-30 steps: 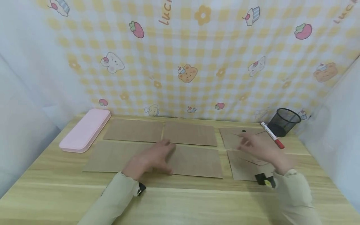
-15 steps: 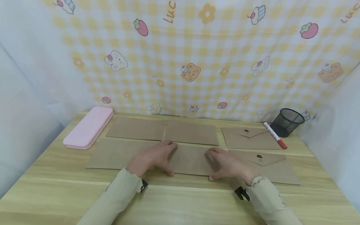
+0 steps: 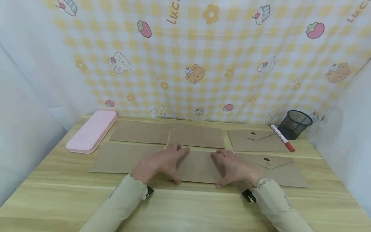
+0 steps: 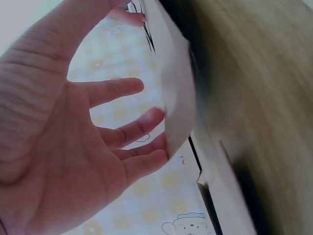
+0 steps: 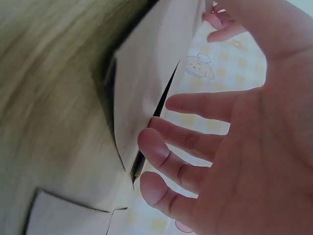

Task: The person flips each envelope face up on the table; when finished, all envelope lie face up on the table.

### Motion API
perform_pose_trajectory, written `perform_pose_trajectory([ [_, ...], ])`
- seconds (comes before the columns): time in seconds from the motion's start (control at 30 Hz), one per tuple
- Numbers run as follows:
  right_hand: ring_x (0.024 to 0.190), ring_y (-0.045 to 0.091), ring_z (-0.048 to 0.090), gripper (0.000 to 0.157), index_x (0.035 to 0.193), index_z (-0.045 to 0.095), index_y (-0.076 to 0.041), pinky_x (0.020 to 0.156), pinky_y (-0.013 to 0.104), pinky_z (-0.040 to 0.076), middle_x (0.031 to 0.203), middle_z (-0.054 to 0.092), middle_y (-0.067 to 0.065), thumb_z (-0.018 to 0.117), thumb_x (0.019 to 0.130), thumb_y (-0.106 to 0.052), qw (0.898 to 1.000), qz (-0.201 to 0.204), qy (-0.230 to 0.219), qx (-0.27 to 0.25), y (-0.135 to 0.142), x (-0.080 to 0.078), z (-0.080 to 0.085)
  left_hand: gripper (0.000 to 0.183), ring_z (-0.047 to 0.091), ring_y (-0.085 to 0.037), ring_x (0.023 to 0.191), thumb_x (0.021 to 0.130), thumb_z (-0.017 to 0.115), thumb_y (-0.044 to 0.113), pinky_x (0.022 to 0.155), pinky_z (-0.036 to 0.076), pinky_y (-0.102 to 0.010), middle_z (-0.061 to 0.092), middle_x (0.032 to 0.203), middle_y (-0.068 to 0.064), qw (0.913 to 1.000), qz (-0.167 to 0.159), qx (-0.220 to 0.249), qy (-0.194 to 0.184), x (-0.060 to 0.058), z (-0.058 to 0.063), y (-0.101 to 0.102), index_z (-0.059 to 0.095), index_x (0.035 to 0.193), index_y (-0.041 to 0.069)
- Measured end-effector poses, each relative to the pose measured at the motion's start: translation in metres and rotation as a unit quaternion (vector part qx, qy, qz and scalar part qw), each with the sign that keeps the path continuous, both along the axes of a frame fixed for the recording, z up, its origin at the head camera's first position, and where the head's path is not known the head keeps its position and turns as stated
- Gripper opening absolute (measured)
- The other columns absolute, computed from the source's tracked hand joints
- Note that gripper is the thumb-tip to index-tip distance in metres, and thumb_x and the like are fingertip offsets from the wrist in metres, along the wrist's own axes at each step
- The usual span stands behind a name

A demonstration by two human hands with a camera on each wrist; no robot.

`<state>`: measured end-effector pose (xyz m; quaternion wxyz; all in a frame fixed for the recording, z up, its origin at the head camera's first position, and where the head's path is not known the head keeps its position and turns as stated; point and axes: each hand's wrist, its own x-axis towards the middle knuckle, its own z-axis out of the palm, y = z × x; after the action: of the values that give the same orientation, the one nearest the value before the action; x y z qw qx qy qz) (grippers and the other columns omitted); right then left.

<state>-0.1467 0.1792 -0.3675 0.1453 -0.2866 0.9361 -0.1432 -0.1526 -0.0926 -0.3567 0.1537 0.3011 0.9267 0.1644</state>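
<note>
A plain brown paper envelope (image 3: 197,166) lies in the front row, flap side hidden, between my two hands. My left hand (image 3: 162,161) spans its left part, thumb at the near edge and fingertips at the far edge. Across its right part my right hand (image 3: 237,167) holds it the same way. In the left wrist view the envelope (image 4: 176,83) bows slightly, fingertips right at its edge. The right wrist view shows the envelope (image 5: 139,73) raised a little, with a dark gap along its edge.
Plain envelopes lie at front left (image 3: 121,158), back left (image 3: 142,131) and back middle (image 3: 198,135). Two flap-up envelopes (image 3: 261,145) with hat prints lie at right. A red-capped marker (image 3: 281,138) lies near a black mesh cup (image 3: 295,124). A pink case (image 3: 92,130) sits at left.
My right hand has moved left from the flap-up envelopes to the middle front envelope and now grips it. The left hand stays at its left part; the envelope has shifted slightly nearer.
</note>
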Motion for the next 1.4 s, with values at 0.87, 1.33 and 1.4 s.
perform_pose_trajectory([
  [0.87,0.083,0.018,0.057,0.031,0.081,0.05,-0.02,0.063,0.032,0.049,0.121,0.051,0.007,0.078,0.074,-0.03,0.969,0.021,0.199,-0.148,0.047,0.028,0.02,0.105,0.034,-0.035,0.124,0.06,0.084,0.038,0.101,0.031,-0.047,0.033,0.138,-0.022,0.9977,0.03,0.06,-0.004,-0.002,0.044,-0.04,0.032,0.139,-0.008],
  [1.33,0.127,0.039,0.031,0.031,0.058,0.058,-0.011,0.102,0.036,0.031,0.142,0.033,0.022,0.071,0.078,-0.031,0.909,0.133,0.326,-0.222,0.027,0.03,0.017,0.105,0.033,-0.035,0.128,0.059,0.082,0.046,0.102,0.03,-0.049,0.034,0.141,-0.018,0.9974,-0.002,0.061,-0.038,-0.002,0.052,-0.047,0.035,0.141,0.0],
  [1.4,0.129,0.037,0.031,0.033,0.054,0.054,-0.014,0.107,0.038,0.024,0.14,0.039,0.017,0.073,0.076,-0.029,0.917,0.13,0.315,-0.208,0.027,0.032,0.017,0.105,0.031,-0.035,0.13,0.059,0.082,0.045,0.102,0.029,-0.049,0.033,0.143,-0.019,0.9973,-0.004,0.057,-0.046,-0.001,0.053,-0.045,0.034,0.141,0.001],
])
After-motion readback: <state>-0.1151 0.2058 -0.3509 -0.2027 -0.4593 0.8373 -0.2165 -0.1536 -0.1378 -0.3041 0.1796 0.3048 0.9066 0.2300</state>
